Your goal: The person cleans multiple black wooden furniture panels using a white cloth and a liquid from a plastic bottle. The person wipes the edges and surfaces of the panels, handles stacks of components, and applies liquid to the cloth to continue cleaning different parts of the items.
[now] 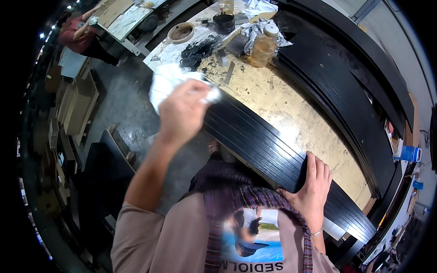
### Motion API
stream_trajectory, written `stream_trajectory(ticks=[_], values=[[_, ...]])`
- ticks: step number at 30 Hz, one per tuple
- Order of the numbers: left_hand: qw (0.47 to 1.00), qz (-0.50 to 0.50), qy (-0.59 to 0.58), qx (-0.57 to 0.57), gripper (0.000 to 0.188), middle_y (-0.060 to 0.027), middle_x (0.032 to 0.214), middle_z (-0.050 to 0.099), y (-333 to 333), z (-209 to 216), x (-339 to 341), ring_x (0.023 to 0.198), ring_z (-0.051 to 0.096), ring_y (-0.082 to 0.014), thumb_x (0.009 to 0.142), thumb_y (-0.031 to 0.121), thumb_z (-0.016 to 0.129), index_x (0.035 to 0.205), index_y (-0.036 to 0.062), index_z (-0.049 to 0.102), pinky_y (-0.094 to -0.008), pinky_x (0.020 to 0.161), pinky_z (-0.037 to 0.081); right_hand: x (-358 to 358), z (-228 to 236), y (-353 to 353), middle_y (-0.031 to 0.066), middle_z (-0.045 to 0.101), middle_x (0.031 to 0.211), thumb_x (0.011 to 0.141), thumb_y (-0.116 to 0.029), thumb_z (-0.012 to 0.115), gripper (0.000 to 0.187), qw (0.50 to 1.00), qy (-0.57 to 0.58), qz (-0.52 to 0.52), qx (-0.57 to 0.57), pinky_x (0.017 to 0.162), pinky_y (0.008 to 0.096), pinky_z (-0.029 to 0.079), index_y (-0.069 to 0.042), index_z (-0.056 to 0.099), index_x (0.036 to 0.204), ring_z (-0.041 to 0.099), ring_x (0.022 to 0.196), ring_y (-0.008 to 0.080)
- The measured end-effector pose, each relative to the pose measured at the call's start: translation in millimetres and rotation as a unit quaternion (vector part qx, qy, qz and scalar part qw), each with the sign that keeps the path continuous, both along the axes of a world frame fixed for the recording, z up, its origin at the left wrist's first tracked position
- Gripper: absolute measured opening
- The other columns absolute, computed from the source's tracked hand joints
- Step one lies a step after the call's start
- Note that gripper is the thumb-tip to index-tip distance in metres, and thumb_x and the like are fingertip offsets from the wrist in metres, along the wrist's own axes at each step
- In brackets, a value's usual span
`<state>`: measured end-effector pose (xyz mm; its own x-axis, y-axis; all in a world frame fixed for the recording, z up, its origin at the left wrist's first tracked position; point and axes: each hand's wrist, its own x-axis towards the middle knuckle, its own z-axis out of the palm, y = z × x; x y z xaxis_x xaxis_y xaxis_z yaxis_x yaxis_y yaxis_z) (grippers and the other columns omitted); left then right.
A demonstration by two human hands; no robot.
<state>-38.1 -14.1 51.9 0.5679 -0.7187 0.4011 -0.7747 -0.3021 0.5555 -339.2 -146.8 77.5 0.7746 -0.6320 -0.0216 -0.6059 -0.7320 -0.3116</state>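
Observation:
A long black grooved board (255, 136) lies slantwise along the near edge of the worktable. My left hand (184, 111), slightly blurred, is closed on a white cloth (166, 84) at the board's far left end. The cloth hangs partly past the board's edge. My right hand (314, 179) rests on the right part of the board, fingers spread over its far edge and thumb at the near side. It grips the board there.
Beyond the board is the stained worktable (291, 104). On it stand a bottle of amber liquid (263, 49), a black tub (224, 22) and a round bowl (180, 32). Black panels (337, 86) are stacked at the right. Another person (82, 36) stands at the far left.

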Motion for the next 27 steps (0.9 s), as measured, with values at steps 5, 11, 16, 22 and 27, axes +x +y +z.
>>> stream_trajectory(ticks=[5,11,16,22,27], values=[[0.996,-0.048,-0.071,0.025,0.015,-0.0107,0.091,0.064,-0.2,1.6,-35.3,0.078,0.068,-0.0260,0.078,-0.002,0.064,0.091,0.0015,0.072,-0.0316,0.069,0.054,-1.5,0.6,1.1,0.0180,0.054,0.123,0.045,-0.023,0.096,0.110,1.000,-0.001,-0.002,0.005,0.103,0.0464,0.036,0.001,0.044,0.139,0.051,0.113,0.0364],[0.994,0.047,-0.091,0.045,0.011,-0.0075,0.090,0.066,2.7,3.4,18.0,0.071,0.066,-0.0240,0.084,-0.002,0.061,0.091,0.0009,0.070,-0.0326,0.064,0.054,-0.4,-1.8,-0.1,0.0181,0.054,0.122,0.046,-0.023,0.096,0.109,1.000,-0.020,0.003,0.000,0.103,0.0462,0.037,0.001,0.044,0.139,0.051,0.113,0.0362],[0.974,-0.171,-0.137,0.065,0.005,-0.0058,0.089,0.066,-34.2,13.3,-91.2,0.079,0.067,-0.0242,0.081,0.008,0.066,0.085,0.0078,0.069,-0.0352,0.066,0.054,-0.6,-1.2,-0.2,0.0181,0.055,0.122,0.046,-0.023,0.095,0.109,1.000,-0.024,0.002,0.012,0.102,0.0460,0.037,0.001,0.044,0.139,0.051,0.112,0.0363],[0.998,0.012,-0.043,0.053,0.014,-0.0093,0.093,0.067,-3.3,3.5,2.3,0.078,0.067,-0.0192,0.088,-0.003,0.060,0.095,-0.0010,0.072,-0.0292,0.070,0.054,-2.5,0.2,-0.7,0.0184,0.055,0.122,0.045,-0.024,0.096,0.109,0.999,-0.035,0.007,0.006,0.101,0.0460,0.037,0.002,0.045,0.138,0.052,0.111,0.0361],[0.975,-0.185,-0.102,0.069,0.013,-0.0097,0.098,0.069,-30.4,13.3,-98.5,0.081,0.069,-0.0250,0.083,-0.002,0.062,0.092,0.0024,0.070,-0.0351,0.070,0.056,-2.1,0.6,-0.3,0.0185,0.055,0.122,0.045,-0.022,0.096,0.108,0.999,-0.039,0.008,0.005,0.101,0.0453,0.037,0.002,0.046,0.137,0.052,0.110,0.0357]])
